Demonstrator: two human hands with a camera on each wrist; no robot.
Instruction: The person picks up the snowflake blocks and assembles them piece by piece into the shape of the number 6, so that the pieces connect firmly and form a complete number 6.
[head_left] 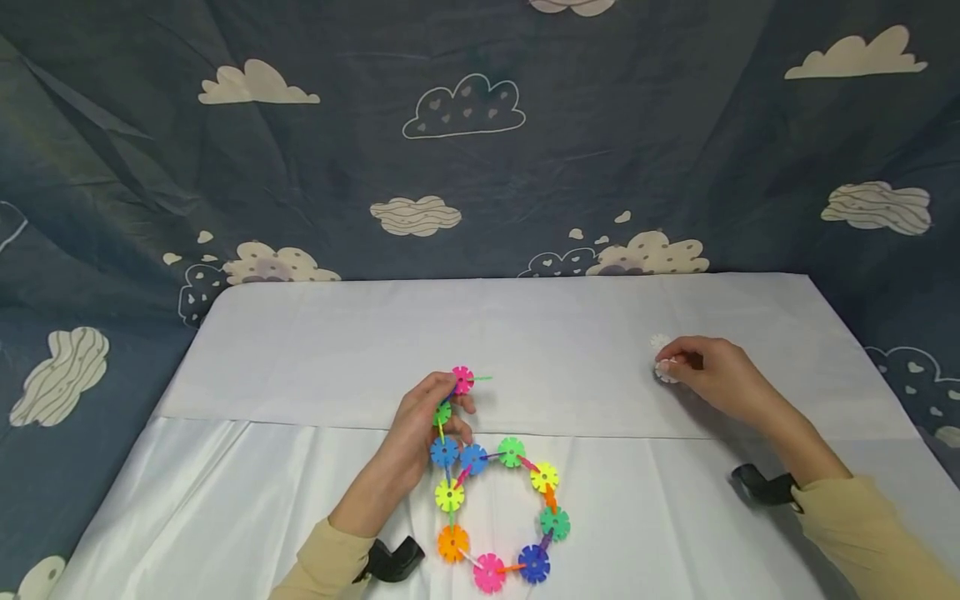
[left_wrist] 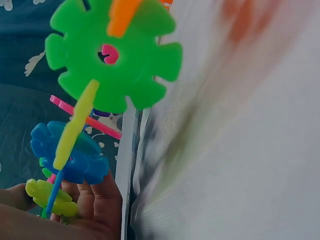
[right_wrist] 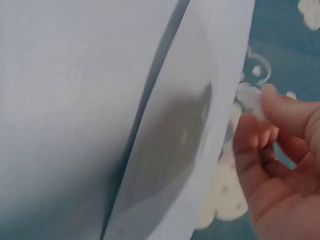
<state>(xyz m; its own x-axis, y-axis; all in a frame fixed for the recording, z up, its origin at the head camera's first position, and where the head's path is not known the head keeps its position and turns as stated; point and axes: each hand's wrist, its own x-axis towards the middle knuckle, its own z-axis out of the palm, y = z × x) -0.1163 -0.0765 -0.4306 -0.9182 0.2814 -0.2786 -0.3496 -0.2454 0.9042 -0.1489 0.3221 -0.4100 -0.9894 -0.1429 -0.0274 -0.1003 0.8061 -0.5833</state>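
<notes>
A chain of colourful notched plastic discs (head_left: 555, 523), slotted edge to edge, curves in a loop over the white cloth. My left hand (head_left: 411, 429) holds its upper end, thumb and finger near a pink disc (head_left: 462, 379) with a light green disc seen edge-on beside it. Close to the left wrist camera hangs a green disc (left_wrist: 140, 65) of the chain, with a blue disc (left_wrist: 75, 155) nearer the fingers. Over to the right, my right hand (head_left: 712, 373) pinches a white notched disc (head_left: 666, 372) between thumb and fingertips. Another white disc (head_left: 659, 342) lies just beyond it.
White cloth (head_left: 337, 350) covers the table, with a seam running across it. Behind and at the sides hangs a dark curtain (head_left: 480, 183) printed with clouds. Black wrist mounts (head_left: 397, 560) stick out from both sleeves.
</notes>
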